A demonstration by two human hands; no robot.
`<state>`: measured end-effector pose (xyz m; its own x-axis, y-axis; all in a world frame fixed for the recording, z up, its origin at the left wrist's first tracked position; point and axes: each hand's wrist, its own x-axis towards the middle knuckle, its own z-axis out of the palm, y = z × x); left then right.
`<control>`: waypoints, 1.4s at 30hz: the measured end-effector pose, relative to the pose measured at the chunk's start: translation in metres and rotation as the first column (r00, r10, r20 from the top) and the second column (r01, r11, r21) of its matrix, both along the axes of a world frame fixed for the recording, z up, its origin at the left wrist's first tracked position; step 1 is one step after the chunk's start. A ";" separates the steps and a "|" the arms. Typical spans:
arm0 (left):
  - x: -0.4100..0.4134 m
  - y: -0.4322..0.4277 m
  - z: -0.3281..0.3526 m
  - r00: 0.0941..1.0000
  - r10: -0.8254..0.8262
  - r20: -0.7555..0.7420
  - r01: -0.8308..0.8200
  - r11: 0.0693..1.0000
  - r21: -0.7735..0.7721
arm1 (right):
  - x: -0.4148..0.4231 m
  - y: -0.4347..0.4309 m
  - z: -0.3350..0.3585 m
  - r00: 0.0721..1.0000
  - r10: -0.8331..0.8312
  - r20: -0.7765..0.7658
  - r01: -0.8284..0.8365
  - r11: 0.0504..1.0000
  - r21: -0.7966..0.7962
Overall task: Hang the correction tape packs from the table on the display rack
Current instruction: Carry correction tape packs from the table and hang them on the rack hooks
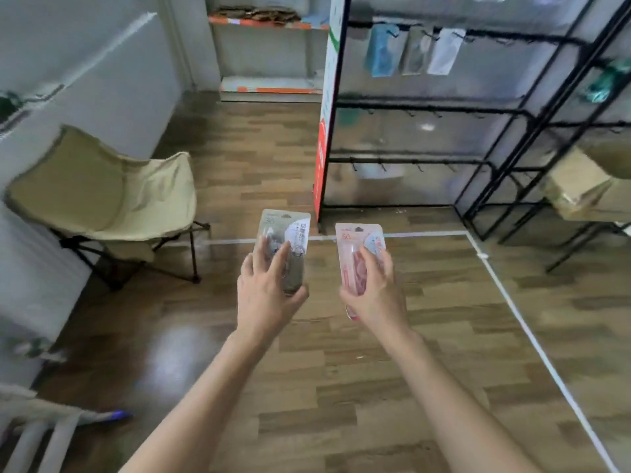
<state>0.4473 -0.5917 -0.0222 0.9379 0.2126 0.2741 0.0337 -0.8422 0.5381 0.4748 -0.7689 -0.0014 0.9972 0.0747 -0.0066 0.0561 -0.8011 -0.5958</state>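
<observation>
Checker: Packs held, left side?

Counter: One grey-and-clear plastic correction tape pack (285, 233), upright, printed card facing the camera. The left hand (264, 285) grips its lower half, fingers spread over the front and thumb hooked at the bottom edge. Position: frame centre, just at 9 o'clock of the second pack, the two apart.

Checker: Right side?

Counter: One pink-and-clear plastic correction tape pack (358, 247), upright and tilted slightly. The right hand (375, 291) is closed round its lower half, and the pack's foot shows below the palm. Both packs are in the air above the brown wood-plank floor (341, 387).

Checker: Rack?

Counter: One black wire-frame display rack (426, 110) at 1 to 2 o'clock, well apart from both hands. It has three horizontal rails with small hooks. On the top rail hang three blurred pale packets (413, 51), blue, grey and white. A tall red-and-white panel (324, 131) stands at its near left edge.

Checker: Other stock?

Counter: One beige fabric folding chair (102, 192) on black legs at 9 o'clock. One brown cardboard box (577, 192) at 3 o'clock, beside the rack. One white tape line (512, 302) on the floor, running from the rack's foot toward 5 o'clock.
</observation>
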 end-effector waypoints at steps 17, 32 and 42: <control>0.311 -0.156 0.047 0.959 -0.190 0.209 0.194 0.981 -0.003 | 0.273 -0.160 0.046 0.947 -0.200 0.252 0.201 0.979 0.019; 0.584 -0.237 0.077 0.951 -0.208 0.229 0.197 0.978 0.068 | 0.546 -0.240 0.077 0.909 -0.207 0.362 0.198 0.978 0.064; 0.748 -0.315 0.078 0.977 -0.098 0.191 0.093 0.995 0.036 | 0.718 -0.313 0.074 0.910 -0.070 0.408 0.045 0.996 0.071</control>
